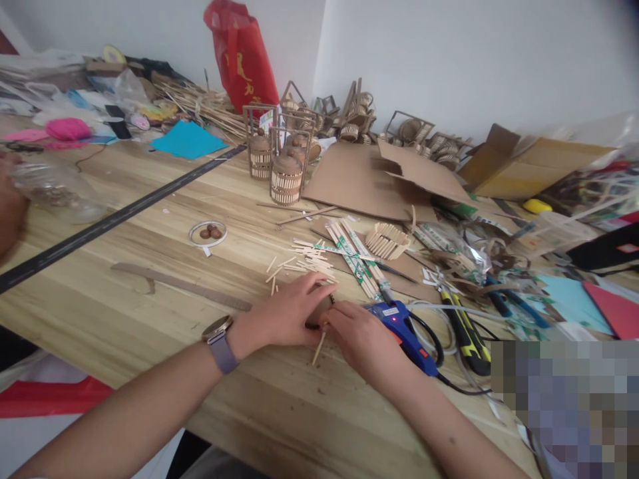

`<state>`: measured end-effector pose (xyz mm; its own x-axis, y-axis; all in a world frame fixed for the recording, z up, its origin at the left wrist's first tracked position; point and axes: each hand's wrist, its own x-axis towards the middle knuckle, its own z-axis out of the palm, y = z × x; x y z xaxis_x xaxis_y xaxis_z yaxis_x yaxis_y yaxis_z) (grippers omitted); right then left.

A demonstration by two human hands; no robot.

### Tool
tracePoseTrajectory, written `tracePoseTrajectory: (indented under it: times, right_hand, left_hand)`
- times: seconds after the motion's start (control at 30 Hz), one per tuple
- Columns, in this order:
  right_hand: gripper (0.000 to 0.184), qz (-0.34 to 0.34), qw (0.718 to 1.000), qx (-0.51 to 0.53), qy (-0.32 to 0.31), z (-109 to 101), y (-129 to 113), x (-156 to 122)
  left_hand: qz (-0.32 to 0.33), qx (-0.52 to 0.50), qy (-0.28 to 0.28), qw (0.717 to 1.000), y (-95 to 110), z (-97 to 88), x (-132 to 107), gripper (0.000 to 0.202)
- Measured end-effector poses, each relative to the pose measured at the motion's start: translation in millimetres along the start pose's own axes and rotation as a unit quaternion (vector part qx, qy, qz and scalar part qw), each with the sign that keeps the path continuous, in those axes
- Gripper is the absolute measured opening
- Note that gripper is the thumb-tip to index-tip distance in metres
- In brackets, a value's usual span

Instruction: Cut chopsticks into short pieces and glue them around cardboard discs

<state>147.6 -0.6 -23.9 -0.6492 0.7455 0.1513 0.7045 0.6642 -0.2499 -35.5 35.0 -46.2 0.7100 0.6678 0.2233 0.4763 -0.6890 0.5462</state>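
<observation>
My left hand (292, 311) lies on the wooden table (150, 266), fingers curled down over a small brown cardboard piece (319, 313). My right hand (362, 339) meets it from the right and pinches a thin wooden stick (318, 348) that slants down toward me. A watch (219, 332) sits on my left wrist. A blue hot glue gun (407, 332) lies just right of my right hand. A scatter of short cut sticks (307, 263) lies just beyond my fingers.
Small lantern-like stick models (285, 174) stand mid-table beside flat cardboard sheets (369, 179). A long black ruler (114, 223) crosses the left. Yellow-black pliers (466, 329), packaged chopsticks (357, 259) and clutter lie right. A red bag (244, 53) hangs behind. Another person's hand (10, 206) shows at the left edge.
</observation>
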Motion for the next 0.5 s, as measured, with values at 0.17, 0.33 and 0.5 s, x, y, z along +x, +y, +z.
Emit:
tracePoseTrajectory:
  times: [0.17, 0.33, 0.5]
  right_hand:
    - [0.021, 0.001, 1.000, -0.003, -0.003, -1.2, -0.9, 0.7]
    - [0.022, -0.002, 1.000, -0.006, -0.015, -1.6, -0.8, 1.2]
    - [0.022, 0.001, 1.000, -0.015, -0.019, -1.6, -1.7, 1.8]
  left_hand:
    - [-0.003, 0.004, 0.000, 1.000, 0.8, 0.2, -0.7, 0.079]
    - [-0.004, -0.002, 0.002, 1.000, 2.9, 0.8, 0.1, 0.079]
    - [-0.008, -0.017, 0.006, 1.000, 4.0, 1.1, 0.8, 0.078]
